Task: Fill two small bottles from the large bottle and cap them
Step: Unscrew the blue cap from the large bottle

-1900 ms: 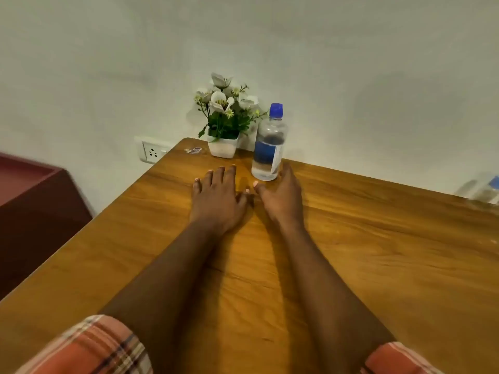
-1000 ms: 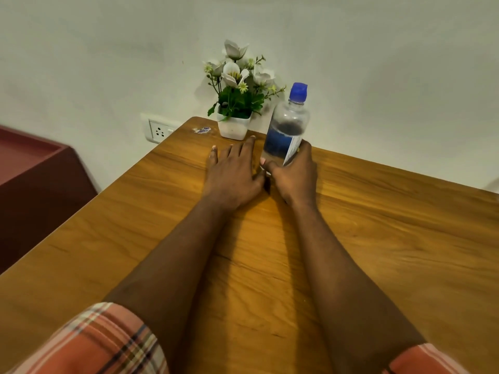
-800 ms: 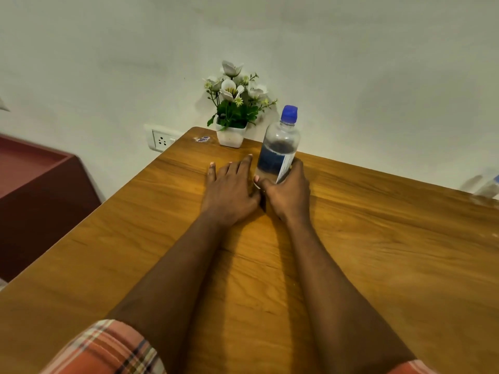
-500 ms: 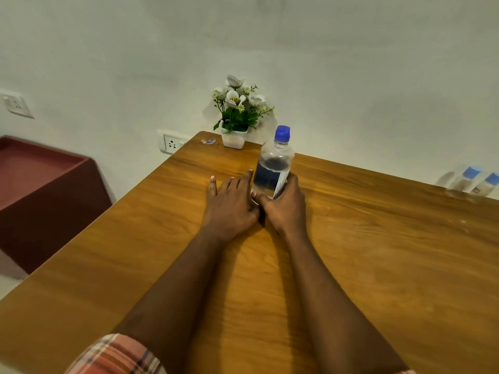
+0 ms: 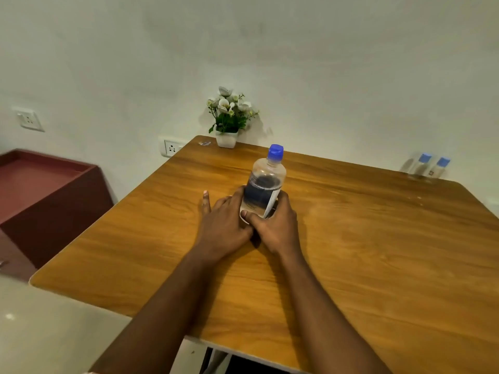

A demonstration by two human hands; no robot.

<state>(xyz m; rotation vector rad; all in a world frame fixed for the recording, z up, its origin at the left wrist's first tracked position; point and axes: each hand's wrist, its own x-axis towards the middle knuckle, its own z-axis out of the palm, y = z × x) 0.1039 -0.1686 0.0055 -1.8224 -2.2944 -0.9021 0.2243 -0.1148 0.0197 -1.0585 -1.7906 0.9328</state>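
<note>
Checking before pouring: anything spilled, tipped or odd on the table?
Nothing stands out. The large bottle is capped, gripped by the right hand; both small bottles stand capped at the far edge; table looks dry.

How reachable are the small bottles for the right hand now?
Probably yes, once freed: the right hand grips the large bottle, but bare table alone lies between it and the small bottles at the far right edge.

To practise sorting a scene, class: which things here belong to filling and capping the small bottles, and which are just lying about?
For the job: large bottle, gripped by the right hand; left hand, flat beside it; two small bottles at the far right edge of the table.
Lying about: flower pot; wall socket; red cabinet.
</note>
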